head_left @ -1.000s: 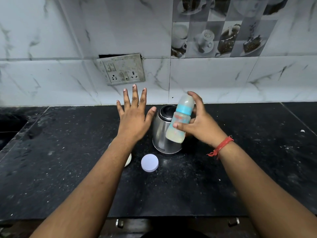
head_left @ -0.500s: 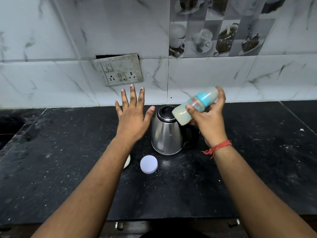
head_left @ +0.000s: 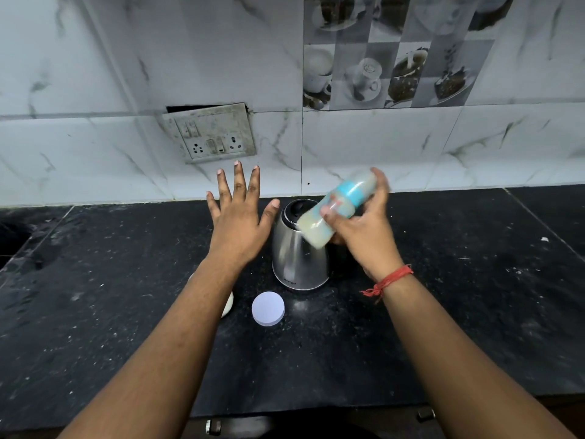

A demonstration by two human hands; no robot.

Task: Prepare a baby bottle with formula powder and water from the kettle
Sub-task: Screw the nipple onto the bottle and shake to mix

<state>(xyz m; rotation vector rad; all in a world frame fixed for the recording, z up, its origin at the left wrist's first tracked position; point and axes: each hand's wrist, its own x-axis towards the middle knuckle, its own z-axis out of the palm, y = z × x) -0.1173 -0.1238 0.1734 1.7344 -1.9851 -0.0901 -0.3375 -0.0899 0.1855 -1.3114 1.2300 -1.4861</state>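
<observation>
Both hands are up over the black counter (head_left: 474, 312), but only one is working. The right hand (head_left: 364, 236) is wrapped around the baby bottle (head_left: 335, 210), fingers closed on its body, and holds it in the air just above and in front of the steel kettle (head_left: 297, 258). A second ago the bottle stood nearly upright in that hand, teat end up; half a second ago it had swung over to a slant with the blue collar pointing up and to the right; now it lies at much the same slant but lower and blurred by motion (the blur runs along its whole length). That back-and-forth tipping reads as shaking. The contents look milky and pale, which suggests powder and water are already in and the collar is screwed on, so I judge the task to be at its mixing step, close to the end.

The left hand (head_left: 237, 226) hovers flat with fingers spread, holding nothing, and has barely shifted across the three moments. Beneath it on the counter lie a round white lid (head_left: 268, 308) and, mostly hidden by the left forearm, a pale object (head_left: 228, 304) I cannot identify. The kettle has stayed put, its lid shut.
</observation>
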